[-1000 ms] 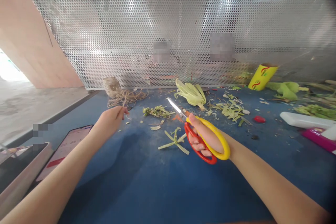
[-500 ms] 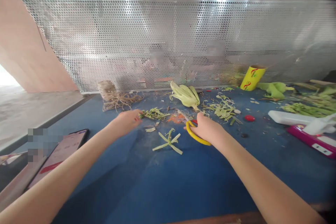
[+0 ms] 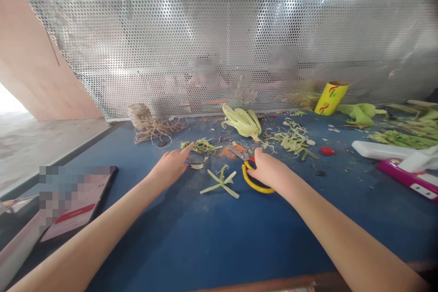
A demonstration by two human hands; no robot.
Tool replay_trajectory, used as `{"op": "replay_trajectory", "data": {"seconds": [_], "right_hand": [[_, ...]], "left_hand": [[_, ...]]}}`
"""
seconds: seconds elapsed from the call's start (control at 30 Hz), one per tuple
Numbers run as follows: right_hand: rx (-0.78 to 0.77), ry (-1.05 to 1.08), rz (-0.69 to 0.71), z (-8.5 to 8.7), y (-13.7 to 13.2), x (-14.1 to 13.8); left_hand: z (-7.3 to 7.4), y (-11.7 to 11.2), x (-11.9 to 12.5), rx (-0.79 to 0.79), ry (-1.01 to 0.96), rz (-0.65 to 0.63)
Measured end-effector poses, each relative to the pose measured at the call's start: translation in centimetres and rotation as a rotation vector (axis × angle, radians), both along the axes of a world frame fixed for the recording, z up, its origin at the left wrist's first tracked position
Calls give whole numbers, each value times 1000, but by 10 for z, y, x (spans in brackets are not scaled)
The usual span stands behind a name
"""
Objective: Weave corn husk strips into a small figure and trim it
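Observation:
My right hand is closed round the yellow-handled scissors, whose blades lie over an orange patch on the blue tabletop. My left hand hovers low with its index finger stretched out and nothing visible in it. Its fingertip reaches the edge of a small heap of green husk scraps. Between my hands lies a star-shaped figure of pale green husk strips. Behind the scissors rests a bundle of pale corn husks, and a second pile of husk shreds lies to its right.
A perforated metal screen closes off the back, with people behind it. Twine lies back left, a phone front left. At right are a yellow roll, a red piece and a magenta power strip.
My left hand has moved slightly right, and its index finger now points out over the scraps. My right hand keeps the scissors in nearly the same place. The view has tilted slightly down.

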State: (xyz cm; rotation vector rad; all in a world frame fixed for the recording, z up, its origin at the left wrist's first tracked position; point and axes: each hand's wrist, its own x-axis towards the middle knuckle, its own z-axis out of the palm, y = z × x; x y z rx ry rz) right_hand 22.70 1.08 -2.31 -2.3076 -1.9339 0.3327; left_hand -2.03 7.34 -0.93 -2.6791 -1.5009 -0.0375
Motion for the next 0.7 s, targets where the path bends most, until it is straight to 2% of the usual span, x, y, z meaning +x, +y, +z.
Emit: {"op": "replay_trajectory", "data": {"seconds": [0.17, 0.4, 0.53, 0.7], "right_hand": [[-22, -52, 45, 3, -2, -1], [51, -105, 131, 3, -2, 0], [116, -125, 147, 2, -1, 0], [279, -109, 207, 13, -4, -2]], "left_hand": [[-3, 1, 0, 12, 13, -18], [-10, 2, 2, 18, -82, -27], [-6, 1, 1, 36, -224, -12], [8, -10, -2, 43, -505, 68]]}}
